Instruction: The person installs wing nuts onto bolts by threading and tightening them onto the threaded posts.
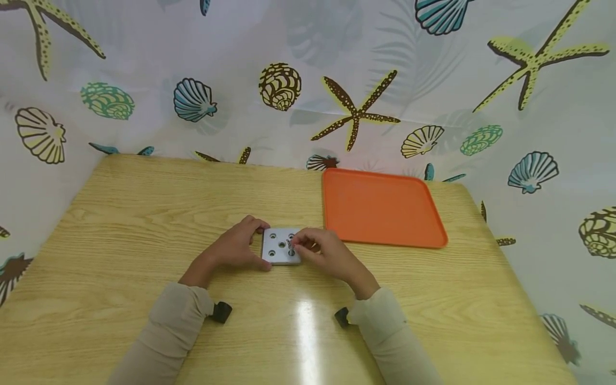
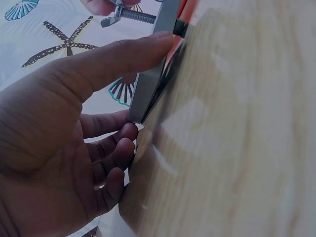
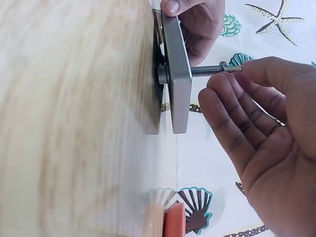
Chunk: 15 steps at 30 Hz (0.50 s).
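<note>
A square metal plate (image 1: 281, 233) with several round holes lies near the middle of the table. My left hand (image 1: 235, 247) grips its left side, the thumb at the near edge and a finger at the far corner. A threaded wing screw (image 3: 206, 71) stands upright through the hole at the plate's near right corner. Its winged head is pinched between the thumb and fingertips of my right hand (image 1: 329, 254). Seen in the right wrist view, the screw's lower end pokes out beneath the plate, and a narrow gap shows between plate and table.
An orange tray (image 1: 385, 243) sits to the right, behind my right hand. The wooden table (image 1: 144, 214) reaches back to a white cloth (image 1: 240, 133) printed with shells and starfish. A black wrist mount (image 1: 221, 312) shows at the left cuff, another (image 1: 342, 317) at the right.
</note>
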{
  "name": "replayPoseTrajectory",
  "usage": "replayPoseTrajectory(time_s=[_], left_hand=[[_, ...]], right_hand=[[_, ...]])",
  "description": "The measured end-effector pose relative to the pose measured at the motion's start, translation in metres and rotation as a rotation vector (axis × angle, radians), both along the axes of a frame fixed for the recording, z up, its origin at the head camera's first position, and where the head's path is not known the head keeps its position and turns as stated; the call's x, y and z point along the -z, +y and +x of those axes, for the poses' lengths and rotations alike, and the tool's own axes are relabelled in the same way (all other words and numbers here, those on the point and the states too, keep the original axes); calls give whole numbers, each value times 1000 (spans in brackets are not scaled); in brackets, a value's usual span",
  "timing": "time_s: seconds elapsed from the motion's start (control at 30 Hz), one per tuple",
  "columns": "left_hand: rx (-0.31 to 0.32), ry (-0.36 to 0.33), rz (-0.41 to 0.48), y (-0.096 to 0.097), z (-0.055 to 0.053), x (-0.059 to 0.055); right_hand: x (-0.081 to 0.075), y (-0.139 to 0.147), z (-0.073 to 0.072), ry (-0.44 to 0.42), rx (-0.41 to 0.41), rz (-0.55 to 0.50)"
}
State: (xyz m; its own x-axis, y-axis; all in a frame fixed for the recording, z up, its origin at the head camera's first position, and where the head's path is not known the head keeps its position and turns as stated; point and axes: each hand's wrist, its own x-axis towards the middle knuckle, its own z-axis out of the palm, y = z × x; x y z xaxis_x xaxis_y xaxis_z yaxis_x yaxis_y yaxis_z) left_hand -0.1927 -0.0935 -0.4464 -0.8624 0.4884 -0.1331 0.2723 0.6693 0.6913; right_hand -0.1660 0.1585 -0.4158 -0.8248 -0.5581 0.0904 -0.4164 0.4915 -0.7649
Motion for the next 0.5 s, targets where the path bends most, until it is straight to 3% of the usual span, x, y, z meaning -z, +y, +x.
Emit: replayPoseTrajectory(time_s=[0.5], left_hand=[[-2, -7, 5, 1, 2, -1]], right_hand=[[-1, -2, 2, -40, -58, 2]])
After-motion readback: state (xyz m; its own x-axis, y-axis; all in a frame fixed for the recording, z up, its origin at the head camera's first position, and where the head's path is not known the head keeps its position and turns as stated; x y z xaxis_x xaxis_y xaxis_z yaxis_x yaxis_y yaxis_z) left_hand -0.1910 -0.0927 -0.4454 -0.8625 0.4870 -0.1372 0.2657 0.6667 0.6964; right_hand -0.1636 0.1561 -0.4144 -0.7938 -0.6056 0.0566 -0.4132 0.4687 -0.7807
